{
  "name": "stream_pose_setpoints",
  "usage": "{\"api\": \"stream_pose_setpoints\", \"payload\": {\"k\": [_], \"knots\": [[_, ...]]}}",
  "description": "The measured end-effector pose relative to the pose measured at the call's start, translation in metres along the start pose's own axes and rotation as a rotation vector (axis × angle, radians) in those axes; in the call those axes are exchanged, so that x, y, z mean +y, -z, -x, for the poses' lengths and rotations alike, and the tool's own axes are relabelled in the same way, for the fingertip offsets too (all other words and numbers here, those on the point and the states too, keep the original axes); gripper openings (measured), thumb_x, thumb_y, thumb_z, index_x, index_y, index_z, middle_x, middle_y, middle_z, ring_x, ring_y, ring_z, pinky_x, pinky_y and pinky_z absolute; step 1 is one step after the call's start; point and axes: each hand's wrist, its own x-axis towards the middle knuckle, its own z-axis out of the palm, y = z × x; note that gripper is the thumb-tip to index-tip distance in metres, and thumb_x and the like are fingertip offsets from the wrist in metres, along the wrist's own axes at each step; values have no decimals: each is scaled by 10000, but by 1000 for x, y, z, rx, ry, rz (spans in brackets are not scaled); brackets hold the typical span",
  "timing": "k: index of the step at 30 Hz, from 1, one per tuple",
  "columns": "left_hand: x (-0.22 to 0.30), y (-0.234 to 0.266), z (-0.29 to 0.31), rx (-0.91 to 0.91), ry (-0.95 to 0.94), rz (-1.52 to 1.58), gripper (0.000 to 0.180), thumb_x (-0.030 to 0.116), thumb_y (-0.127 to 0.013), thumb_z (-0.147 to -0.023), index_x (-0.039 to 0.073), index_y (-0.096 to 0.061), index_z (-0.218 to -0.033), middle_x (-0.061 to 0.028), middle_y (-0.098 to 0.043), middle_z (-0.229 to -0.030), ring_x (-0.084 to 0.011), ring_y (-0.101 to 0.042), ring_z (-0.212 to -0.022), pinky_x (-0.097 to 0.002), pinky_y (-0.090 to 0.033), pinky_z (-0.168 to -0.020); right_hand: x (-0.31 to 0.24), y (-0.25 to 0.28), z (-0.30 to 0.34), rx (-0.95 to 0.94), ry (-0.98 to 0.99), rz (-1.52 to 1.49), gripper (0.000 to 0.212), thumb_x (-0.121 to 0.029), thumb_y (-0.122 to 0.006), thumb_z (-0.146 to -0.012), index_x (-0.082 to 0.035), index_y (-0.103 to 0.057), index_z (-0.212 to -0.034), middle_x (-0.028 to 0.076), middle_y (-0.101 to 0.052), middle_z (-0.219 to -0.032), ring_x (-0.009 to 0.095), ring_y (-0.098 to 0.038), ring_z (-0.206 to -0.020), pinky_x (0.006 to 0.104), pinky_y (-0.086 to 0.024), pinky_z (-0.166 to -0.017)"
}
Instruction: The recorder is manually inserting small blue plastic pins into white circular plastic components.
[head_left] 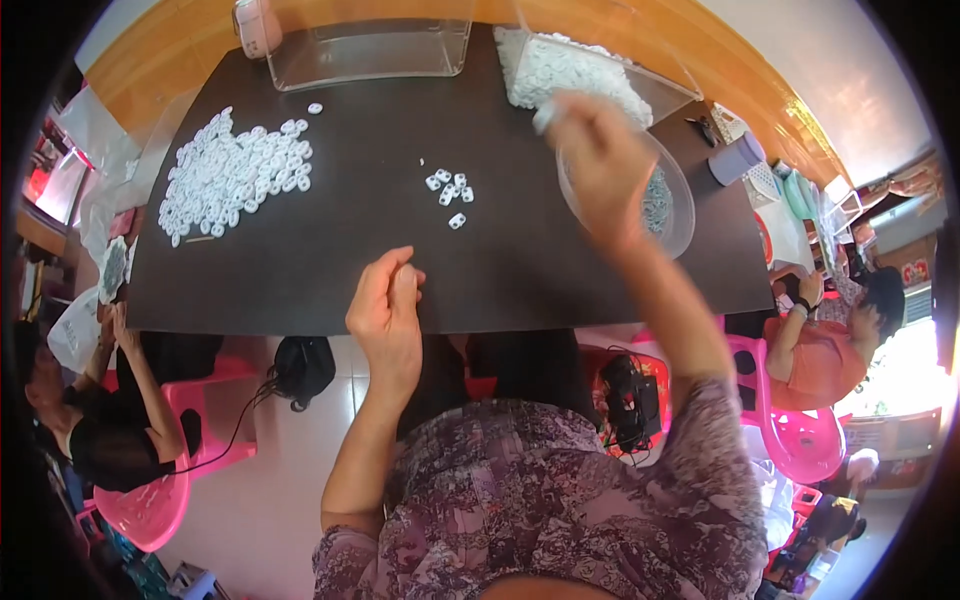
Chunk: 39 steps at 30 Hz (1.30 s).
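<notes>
My left hand (387, 300) rests by the table's front edge, its fingers curled closed; whatever lies in them is hidden. Over the rim of a round clear tub (682, 225) is my right hand (598, 165), smeared by motion. At its fingertips shows a small white piece (545, 117), too blurred to name closely. The tub holds small silvery metal parts (656, 205). A few small white pieces with dark holes (446, 189) lie in mid-table. To the left spreads a large heap of white oval pieces (235, 170).
A clear bin of white pieces (575, 75) lies tipped at the back right. Another clear bin (370, 50) stands at the back, beside a pink case (257, 28). A lilac cup (735, 158) stands far right. Other people sit left and right on pink chairs (800, 440).
</notes>
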Motion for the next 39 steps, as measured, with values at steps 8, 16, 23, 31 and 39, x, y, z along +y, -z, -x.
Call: {"api": "stream_pose_setpoints", "payload": {"k": [8,16,23,31,39], "knots": [[-6,-21,-43,-115,-400,-527,114,17,-654,-725,43,-626,-832,-87,-545,-705,-281,-554,-695,-368,-442,-601,140,16,-137,43,311,-390,209,-161,-603,-758,-17,-657,-898,205,-641,-846,296,-629,-810,401,-471,-737],[-23,-53,-63,-293,-632,-980,131,-11,-611,-606,19,-613,-734,-140,-528,-734,-287,-550,-715,-371,-468,-581,76,-10,-61,30,286,337,154,-59,-635,-742,-25,-650,-892,115,-632,-834,242,-588,-775,320,-461,-694],[-11,-44,-55,-363,-620,-875,141,-35,-609,-623,28,-602,-749,-106,-535,-726,-268,-554,-709,-368,-472,-588,69,14,-29,-190,334,281,152,7,-642,-705,-40,-648,-849,116,-621,-785,266,-580,-760,345,-457,-678],[4,-25,-29,-282,-160,-324,81,35,-640,-759,-17,-589,-792,-35,-521,-697,-101,-490,-623,-228,-402,-594,129,41,15,-529,-185,216,165,-67,-617,-707,-45,-666,-863,154,-631,-818,288,-599,-810,356,-461,-720],[-2,-19,-24,-233,-26,-178,84,67,-650,-800,-3,-603,-796,36,-507,-725,-53,-454,-675,-189,-373,-634,143,51,18,-517,70,378,135,-51,-614,-695,-78,-666,-817,133,-598,-747,318,-556,-777,407,-441,-680]]}}
